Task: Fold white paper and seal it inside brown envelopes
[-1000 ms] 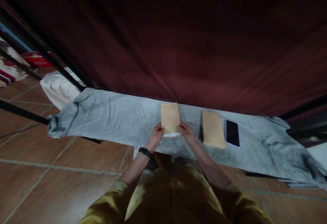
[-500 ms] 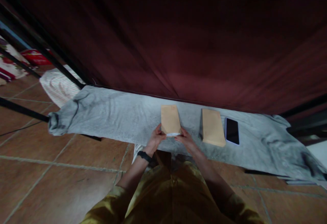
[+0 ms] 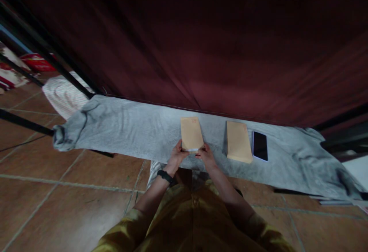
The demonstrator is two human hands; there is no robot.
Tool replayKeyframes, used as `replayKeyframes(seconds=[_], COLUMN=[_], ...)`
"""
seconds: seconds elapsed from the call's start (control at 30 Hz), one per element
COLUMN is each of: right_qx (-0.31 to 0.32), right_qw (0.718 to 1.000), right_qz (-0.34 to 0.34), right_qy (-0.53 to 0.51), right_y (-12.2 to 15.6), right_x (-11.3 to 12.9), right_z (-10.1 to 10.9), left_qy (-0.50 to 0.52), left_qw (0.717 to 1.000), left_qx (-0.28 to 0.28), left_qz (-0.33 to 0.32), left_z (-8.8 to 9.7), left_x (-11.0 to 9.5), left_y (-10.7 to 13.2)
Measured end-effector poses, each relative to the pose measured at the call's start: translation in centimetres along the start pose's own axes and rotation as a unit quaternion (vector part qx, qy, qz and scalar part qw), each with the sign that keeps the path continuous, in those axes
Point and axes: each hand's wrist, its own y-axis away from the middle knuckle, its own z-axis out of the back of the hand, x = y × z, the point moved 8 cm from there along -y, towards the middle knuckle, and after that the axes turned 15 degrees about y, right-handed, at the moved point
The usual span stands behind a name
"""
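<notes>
A brown paper envelope (image 3: pixel 191 134), or a small stack of them, lies upright before me on the grey cloth, with a narrow white strip along its near edge. My left hand (image 3: pixel 177 155) grips its near left corner, thumb and fingers closed on the edge. At the near right corner, my right hand (image 3: pixel 206 156) pinches the edge, its fingers curled in toward the white strip. To the right rests a thicker stack of brown envelopes (image 3: pixel 238 141), touched by neither hand.
A phone (image 3: pixel 260 146) with a dark screen lies right of the envelope stack. The grey cloth (image 3: pixel 138 129) covers a long narrow bench. Behind it hangs a dark red curtain (image 3: pixel 218 72). Black metal bars (image 3: pixel 25 121) stand at the left, near a striped cloth (image 3: pixel 66 95).
My right hand has shifted slightly inward along the envelope's near edge, and less of the white strip shows. The left hand keeps its grip. The view has moved a little.
</notes>
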Motion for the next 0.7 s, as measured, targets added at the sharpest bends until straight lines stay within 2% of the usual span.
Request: replayKeyframes(seconds=[0.1, 0.23, 0.53, 0.7], right_qx=[-0.008, -0.009, -0.006, 0.019], right_qw=[1.000, 1.000, 1.000, 1.000], right_qz=[0.000, 0.001, -0.009, -0.007], right_qy=[-0.002, -0.004, -0.002, -0.009], right_y=[0.18, 0.31, -0.11, 0.26], right_x=[0.11, 0.23, 0.03, 0.33], right_z=[-0.09, -0.13, -0.11, 0.06], left_qy=[-0.019, -0.034, -0.051, -0.047], left_qw=[1.000, 0.999, 0.998, 0.997], left_qx=[-0.009, -0.023, -0.042, -0.048], left_qz=[-0.022, -0.020, 0.010, 0.033], left_z=[0.03, 0.35, 0.81, 0.96], left_x=[-0.14, 0.20, 0.55, 0.40], left_y=[-0.14, -0.35, -0.29, 0.11])
